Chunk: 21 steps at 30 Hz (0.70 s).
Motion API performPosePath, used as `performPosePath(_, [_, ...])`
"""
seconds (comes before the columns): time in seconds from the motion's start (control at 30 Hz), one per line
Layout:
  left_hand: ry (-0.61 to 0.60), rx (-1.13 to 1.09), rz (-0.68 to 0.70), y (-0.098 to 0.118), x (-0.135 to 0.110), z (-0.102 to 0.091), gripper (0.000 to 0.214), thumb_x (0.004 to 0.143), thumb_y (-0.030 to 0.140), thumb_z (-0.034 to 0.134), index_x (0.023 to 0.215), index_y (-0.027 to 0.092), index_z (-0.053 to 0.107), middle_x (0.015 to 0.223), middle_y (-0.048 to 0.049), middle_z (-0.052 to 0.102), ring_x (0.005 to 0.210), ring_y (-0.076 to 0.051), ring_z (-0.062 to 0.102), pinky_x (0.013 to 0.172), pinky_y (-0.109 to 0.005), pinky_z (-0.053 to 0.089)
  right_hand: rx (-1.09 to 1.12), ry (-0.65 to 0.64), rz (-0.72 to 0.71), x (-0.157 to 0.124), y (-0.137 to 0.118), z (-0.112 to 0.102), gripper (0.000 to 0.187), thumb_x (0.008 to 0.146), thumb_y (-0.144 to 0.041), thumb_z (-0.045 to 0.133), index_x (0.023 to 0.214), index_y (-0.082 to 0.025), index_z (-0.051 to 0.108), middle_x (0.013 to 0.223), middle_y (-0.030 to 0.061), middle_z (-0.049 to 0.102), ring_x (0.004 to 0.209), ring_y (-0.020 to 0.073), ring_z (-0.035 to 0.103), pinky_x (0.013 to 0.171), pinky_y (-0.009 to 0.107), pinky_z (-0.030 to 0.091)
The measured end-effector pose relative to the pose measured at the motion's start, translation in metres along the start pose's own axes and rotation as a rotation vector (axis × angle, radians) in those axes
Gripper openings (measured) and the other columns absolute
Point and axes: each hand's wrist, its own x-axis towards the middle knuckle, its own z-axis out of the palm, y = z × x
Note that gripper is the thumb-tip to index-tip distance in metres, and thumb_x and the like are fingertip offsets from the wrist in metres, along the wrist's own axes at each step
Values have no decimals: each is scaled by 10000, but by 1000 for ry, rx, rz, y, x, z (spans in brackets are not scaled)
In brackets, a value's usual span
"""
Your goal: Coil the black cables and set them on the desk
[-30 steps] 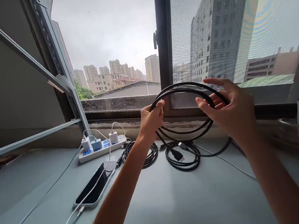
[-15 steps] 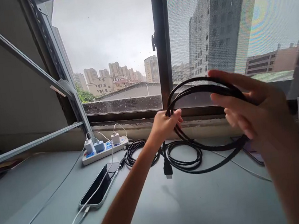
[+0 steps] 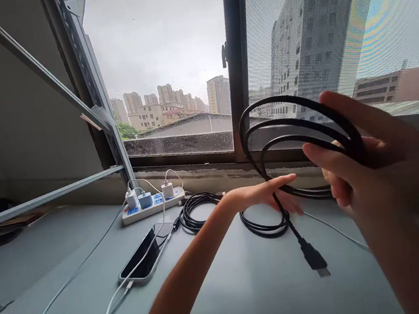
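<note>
Above the tabletop (image 3: 250,288), the cable (image 3: 290,121) could, I'd say, spill into a tangle, because its loops fan apart and only the right hand's (image 3: 372,164) grip curls closed round them, while the left hand's (image 3: 255,194) is open beside a strand, contact unclear, and the plug (image 3: 313,255) dangles free.

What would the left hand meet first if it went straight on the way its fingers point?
The left hand would probably meet the lower strands of the black cable held in the right hand, though depth is unclear and it might pass them by.
</note>
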Motion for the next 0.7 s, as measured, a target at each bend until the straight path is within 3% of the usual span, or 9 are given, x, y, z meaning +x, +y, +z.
performPosePath(0.1, [367, 8, 100, -3, 2, -3, 432, 880, 506, 387, 1042, 200, 645, 1195, -84, 614, 1069, -233, 592, 921, -353, 433, 151, -2, -98, 8, 11, -3, 436, 627, -80, 742, 1011, -286, 717, 359, -118, 433, 215, 32, 262, 227, 194, 199])
performPosePath(0.2, [635, -185, 314, -2, 3, -7, 326, 822, 431, 556, 1020, 179, 615, 1100, -92, 654, 1013, -238, 622, 877, -344, 466, 313, -8, 43, 19, 29, -2, 462, 679, -110, 694, 1094, -310, 655, 339, -141, 368, 222, 32, 217, 254, 184, 188])
performPosePath(0.3, [718, -529, 557, -1, 4, -13, 245, 808, 345, 608, 962, 175, 521, 946, -68, 694, 854, -218, 680, 807, -348, 506, 410, -15, 323, 27, 54, 2, 585, 717, -149, 630, 1265, -295, 487, 357, -152, 362, 256, 44, 250, 271, 146, 194])
performPosePath(0.4, [788, -583, 631, -2, 2, -21, 226, 816, 325, 612, 917, 182, 469, 709, -9, 675, 610, -155, 663, 632, -271, 512, 333, -44, 443, 31, 78, 5, 667, 707, -179, 605, 1327, -270, 380, 414, -151, 413, 289, 57, 339, 292, 139, 280])
performPosePath(0.53, [888, -361, 618, -3, -5, -29, 209, 865, 347, 537, 984, 183, 486, 534, 50, 579, 403, -96, 538, 428, -192, 403, 3, -151, 336, 27, 89, 5, 470, 772, -262, 548, 1234, -211, 478, 525, -87, 543, 317, 79, 458, 335, 190, 399])
performPosePath(0.7, [927, -174, 485, 8, -18, -26, 206, 900, 273, 464, 1049, 144, 523, 486, 58, 547, 317, -72, 480, 327, -170, 293, -324, -150, 45, 20, 82, 4, 522, 818, -356, 574, 1316, -271, 441, 915, 48, 635, 411, 89, 547, 363, 219, 434])
